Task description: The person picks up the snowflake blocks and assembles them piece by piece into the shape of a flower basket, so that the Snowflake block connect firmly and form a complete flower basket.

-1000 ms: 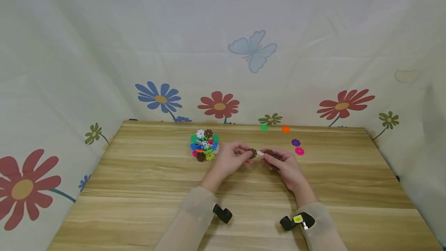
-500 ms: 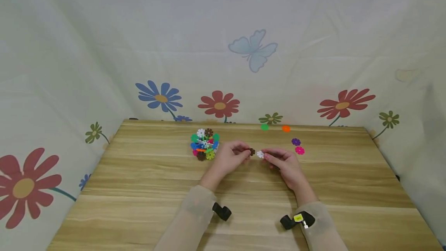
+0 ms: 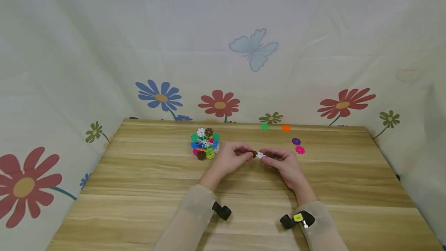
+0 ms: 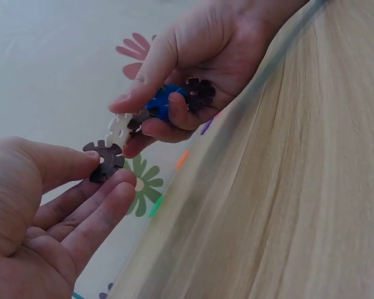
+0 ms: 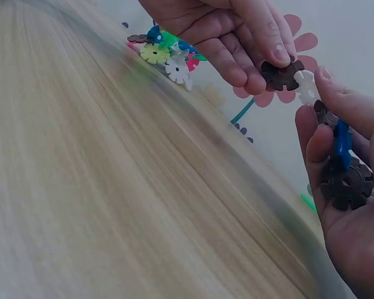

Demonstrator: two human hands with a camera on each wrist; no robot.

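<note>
My left hand (image 3: 231,159) pinches a dark brown notched disc (image 4: 104,161) between thumb and fingers. In my right hand (image 3: 283,162) is a short chain of notched snowflake discs: a white disc (image 4: 119,129) at its near end, a brown one behind it, a blue disc (image 4: 164,102) and another brown disc (image 5: 347,183) lying toward the palm. The rim of the left hand's brown disc meets the white disc's edge in both wrist views. Right thumb and fingertips grip the chain close to the white disc. Both hands are held above the wooden table.
A round multicoloured cluster of joined discs (image 3: 204,145) stands left of the hands. Single discs lie at the back right: green (image 3: 265,126), orange (image 3: 286,128), purple (image 3: 296,141) and pink (image 3: 300,150). A flowered curtain (image 3: 188,49) hangs behind the wooden table (image 3: 139,189).
The gap between the brown disc and the white disc has closed; the two now meet. The white disc has turned its face more toward the head camera than a second ago.
</note>
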